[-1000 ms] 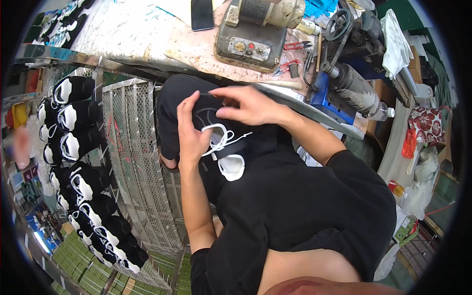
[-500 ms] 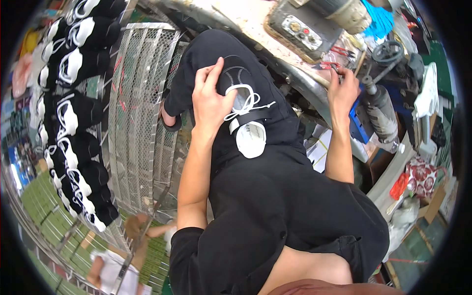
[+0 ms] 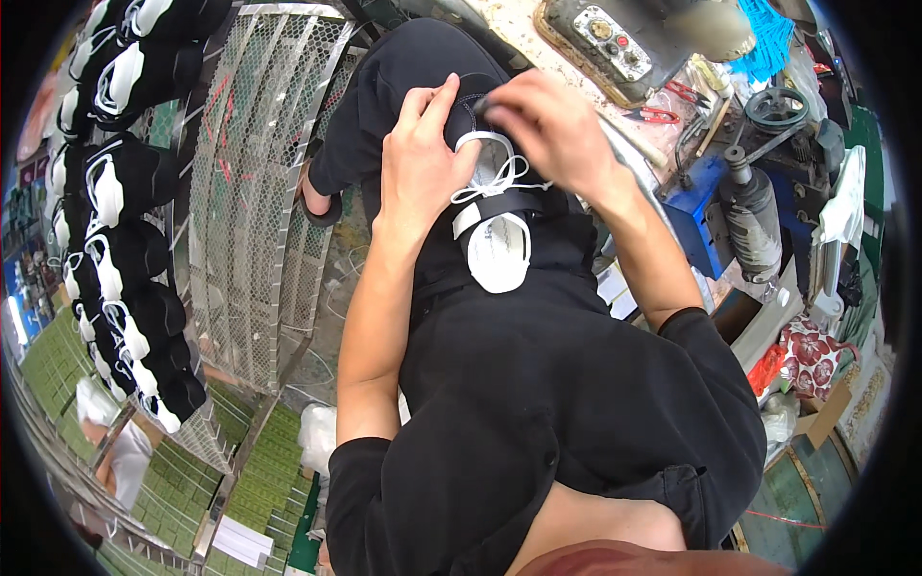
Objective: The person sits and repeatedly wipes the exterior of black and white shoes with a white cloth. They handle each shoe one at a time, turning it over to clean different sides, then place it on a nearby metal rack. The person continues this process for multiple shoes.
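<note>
Beside the lap, to the left, a tall wire rack [image 3: 254, 182], and beyond it rows of finished black shoes [image 3: 125, 240] with white soles. Above the lap, a cluttered bench [image 3: 523, 29] carrying a grey machine [image 3: 634, 38], red snips [image 3: 658, 115] and, to the right, a motor with a belt wheel [image 3: 759, 192]. On the lap itself, a black shoe [image 3: 490, 206], white sole up, white laces [image 3: 499, 178] loose across it. Left hand [image 3: 423, 158] wrapped around the shoe's left side; right hand [image 3: 547, 125] pinched at its upper end, though whether on fabric or lace cannot be told. Likely trouble: laces snagging under the fingers, or the shoe, propped only on the thighs, slipping toward the floor if either grip slackens.
</note>
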The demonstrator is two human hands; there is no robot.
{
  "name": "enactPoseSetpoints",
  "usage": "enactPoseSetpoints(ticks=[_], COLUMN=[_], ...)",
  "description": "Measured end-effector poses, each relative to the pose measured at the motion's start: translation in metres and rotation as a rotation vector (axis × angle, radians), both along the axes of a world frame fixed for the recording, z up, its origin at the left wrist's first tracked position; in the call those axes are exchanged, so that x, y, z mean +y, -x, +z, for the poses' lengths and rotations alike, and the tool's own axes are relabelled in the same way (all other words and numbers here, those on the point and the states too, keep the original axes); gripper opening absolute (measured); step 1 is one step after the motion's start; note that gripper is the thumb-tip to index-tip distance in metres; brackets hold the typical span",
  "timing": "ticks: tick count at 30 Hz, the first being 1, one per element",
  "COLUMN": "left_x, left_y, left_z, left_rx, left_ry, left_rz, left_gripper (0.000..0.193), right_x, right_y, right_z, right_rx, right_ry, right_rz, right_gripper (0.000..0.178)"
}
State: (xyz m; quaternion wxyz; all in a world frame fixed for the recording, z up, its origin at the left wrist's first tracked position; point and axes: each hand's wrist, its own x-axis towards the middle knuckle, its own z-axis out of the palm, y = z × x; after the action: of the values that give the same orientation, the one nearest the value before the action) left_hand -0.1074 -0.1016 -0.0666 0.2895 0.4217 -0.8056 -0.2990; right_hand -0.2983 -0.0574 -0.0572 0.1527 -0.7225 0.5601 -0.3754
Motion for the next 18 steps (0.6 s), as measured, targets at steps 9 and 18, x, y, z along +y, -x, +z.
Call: enactPoseSetpoints(ticks=[9,18], left_x=[-0.002,-0.001], left_y=[0.004,0.005], left_z=[-0.002,-0.007], left_rx=[-0.002,0.023], left_ry=[-0.036,0.009], left_rz=[0.019,0.007], left_gripper=[0.063,0.062], right_x=[-0.005,-0.013], right_y=[-0.008,0.013], right_z=[0.001,-0.007], right_rx=[0.092,0.122], right_ry=[-0.018,0.026], right_rz=[0.105,0.028], right_gripper=[0.015,0.016])
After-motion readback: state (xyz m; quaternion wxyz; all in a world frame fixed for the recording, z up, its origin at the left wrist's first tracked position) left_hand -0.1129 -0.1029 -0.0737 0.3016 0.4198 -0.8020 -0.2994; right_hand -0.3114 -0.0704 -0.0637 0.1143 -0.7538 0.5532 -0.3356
